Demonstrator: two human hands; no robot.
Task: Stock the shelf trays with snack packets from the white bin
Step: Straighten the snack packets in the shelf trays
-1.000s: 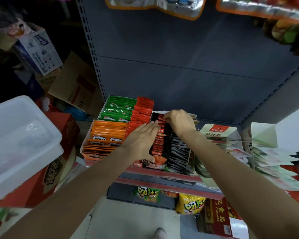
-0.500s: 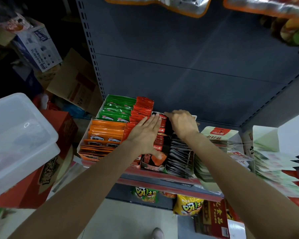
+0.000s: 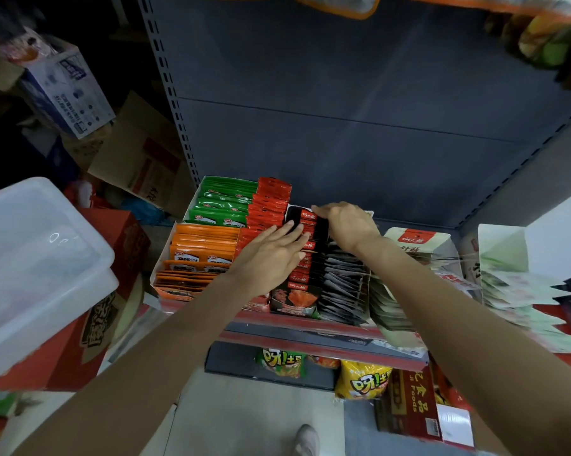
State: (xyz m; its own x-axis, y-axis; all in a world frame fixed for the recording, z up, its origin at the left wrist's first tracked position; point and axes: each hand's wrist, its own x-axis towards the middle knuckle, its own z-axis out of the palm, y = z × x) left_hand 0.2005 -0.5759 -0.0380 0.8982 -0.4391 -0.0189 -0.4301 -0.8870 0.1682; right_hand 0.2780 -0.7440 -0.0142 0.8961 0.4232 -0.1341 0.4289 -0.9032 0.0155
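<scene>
Grey steel shelving [image 3: 360, 126] fills the background, and on its ledge a line of cardboard display trays is being topped up. At the back of the middle tray [image 3: 294, 306] a red-and-black snack packet [image 3: 305, 216] is gripped by the right hand [image 3: 350, 225], fingers curled over its top edge. The row of matching packets [image 3: 299, 271] is pressed by the left hand [image 3: 271, 258], laid flat with fingers straight, nothing clasped. Orange packets [image 3: 205, 248], green packets [image 3: 226, 205] and red packets [image 3: 269, 205] are seen already filed in the tray alongside, grey sachets [image 3: 341, 284] just to the right. The white bin [image 3: 37, 258] is parked well to the left on red cartons; its contents cannot be made out. For a tidy result, the row should probably be held leaning forward while the new packet is slid down behind it, upright and label outward, so nothing is buckled or tipped over the tray front.
</scene>
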